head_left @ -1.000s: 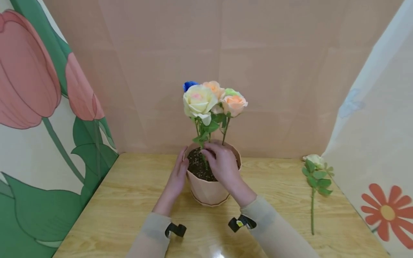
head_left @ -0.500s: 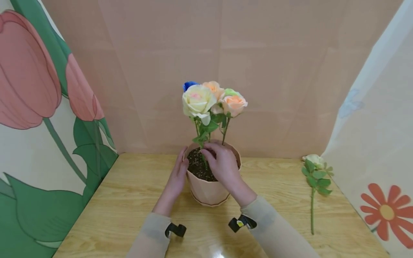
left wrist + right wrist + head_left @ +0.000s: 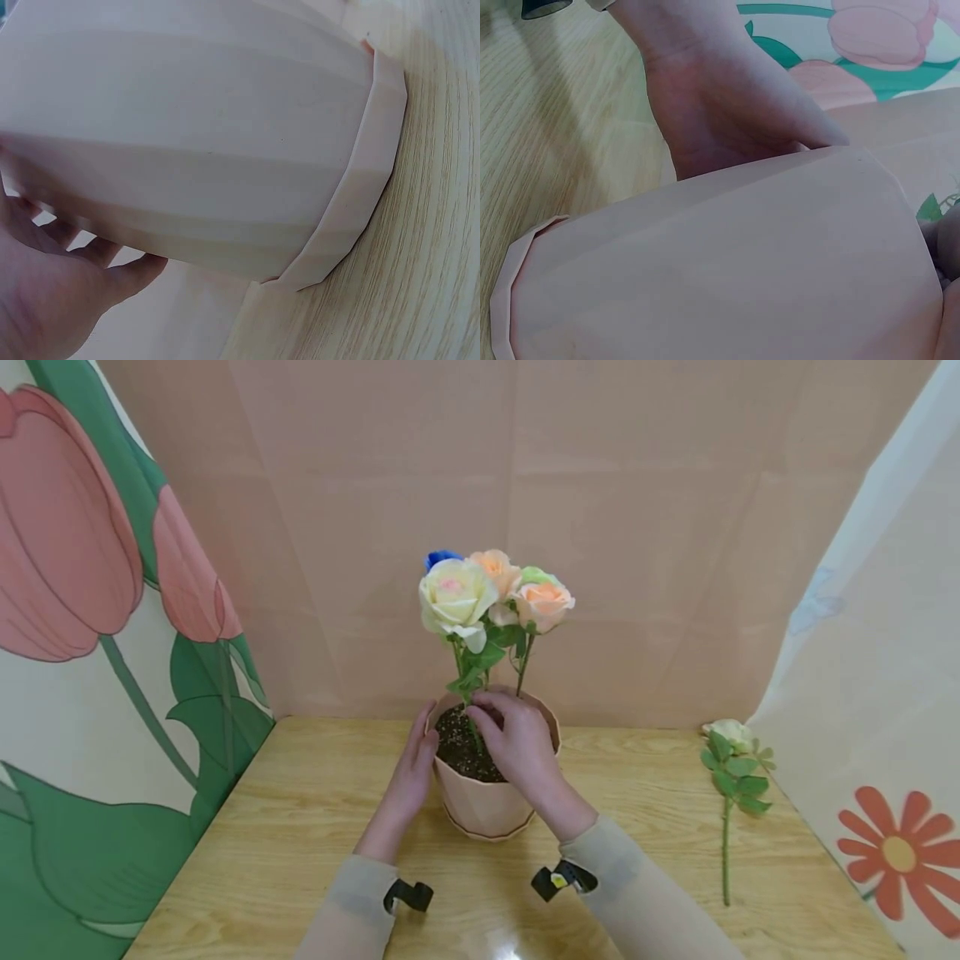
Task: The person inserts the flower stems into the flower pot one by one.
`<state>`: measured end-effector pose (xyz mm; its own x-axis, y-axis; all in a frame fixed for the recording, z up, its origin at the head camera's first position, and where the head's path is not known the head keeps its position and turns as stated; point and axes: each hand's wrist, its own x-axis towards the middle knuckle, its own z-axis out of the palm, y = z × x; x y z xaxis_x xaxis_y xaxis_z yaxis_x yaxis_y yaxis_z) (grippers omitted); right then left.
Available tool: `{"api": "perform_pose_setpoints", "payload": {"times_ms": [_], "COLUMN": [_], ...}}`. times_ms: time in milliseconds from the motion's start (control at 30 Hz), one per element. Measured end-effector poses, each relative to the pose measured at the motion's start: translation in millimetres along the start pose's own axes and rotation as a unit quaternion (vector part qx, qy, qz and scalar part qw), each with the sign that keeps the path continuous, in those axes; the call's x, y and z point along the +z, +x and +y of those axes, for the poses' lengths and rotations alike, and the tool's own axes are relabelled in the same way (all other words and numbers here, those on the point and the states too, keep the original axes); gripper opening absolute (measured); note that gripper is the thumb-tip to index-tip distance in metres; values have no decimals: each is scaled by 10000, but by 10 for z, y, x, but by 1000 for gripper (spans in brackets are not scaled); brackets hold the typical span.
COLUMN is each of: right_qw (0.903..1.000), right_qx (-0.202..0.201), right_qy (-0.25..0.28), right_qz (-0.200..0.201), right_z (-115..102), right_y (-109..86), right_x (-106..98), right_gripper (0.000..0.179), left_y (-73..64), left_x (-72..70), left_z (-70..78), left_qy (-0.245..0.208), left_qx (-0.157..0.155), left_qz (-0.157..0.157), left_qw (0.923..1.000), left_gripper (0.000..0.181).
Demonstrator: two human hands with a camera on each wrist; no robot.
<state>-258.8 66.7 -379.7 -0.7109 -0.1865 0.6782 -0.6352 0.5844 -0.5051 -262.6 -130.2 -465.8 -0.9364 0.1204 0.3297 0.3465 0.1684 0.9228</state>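
In the head view my right hand (image 3: 517, 735) reaches over the rim of a pale pink flowerpot (image 3: 483, 806), thumb and fingers pinching the green stem of a cream rose (image 3: 456, 597). That stem stands in the dark soil (image 3: 461, 747). My left hand (image 3: 415, 764) rests against the pot's left outer wall, its fingers fairly straight. The left wrist view shows the left hand's fingers (image 3: 139, 274) along the pot's side. Peach roses (image 3: 546, 602), a blue flower (image 3: 442, 558) and a light green one (image 3: 538, 575) stand behind the cream rose.
On the right of the wooden table (image 3: 630, 852) lies a loose white rose (image 3: 731, 735) with leaves and a long stem. A plain pinkish backdrop (image 3: 637, 543) rises behind the pot. Flower-printed panels (image 3: 75, 710) flank the table.
The cream rose's head has shifted slightly to the left. Both hands keep nearly the same places, the right still on the stem and the left still at the pot.
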Motion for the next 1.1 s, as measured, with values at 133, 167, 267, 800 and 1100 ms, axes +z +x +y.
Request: {"api": "perform_pose_setpoints", "payload": {"times_ms": [133,167,267,800,1100], "right_qw": [10000,10000,10000,9995,9991], "right_qx": [4,12,46,104,401], "right_qy": [53,66,76,259,127], "right_qz": [18,21,24,122,72], "right_z": [-8,-11,-20,-31,-37], "right_y": [-5,-6,-8,-88,-232], "right_x": [-5,-8,-20,-171,-387], "right_gripper": [18,18,18,15,16], "left_y": [12,12,13,-5,-11], "left_x": [10,12,17,10,22], "left_z": [-38,-38,-42,-41,-32], "left_qy": [6,-3,5,68,88], "left_qx": [-14,-23,-40,-60,-104], "left_qz": [34,36,58,84,77], "left_qw": [10000,10000,10000,9999,9999], "left_gripper": [58,58,59,59,60]}}
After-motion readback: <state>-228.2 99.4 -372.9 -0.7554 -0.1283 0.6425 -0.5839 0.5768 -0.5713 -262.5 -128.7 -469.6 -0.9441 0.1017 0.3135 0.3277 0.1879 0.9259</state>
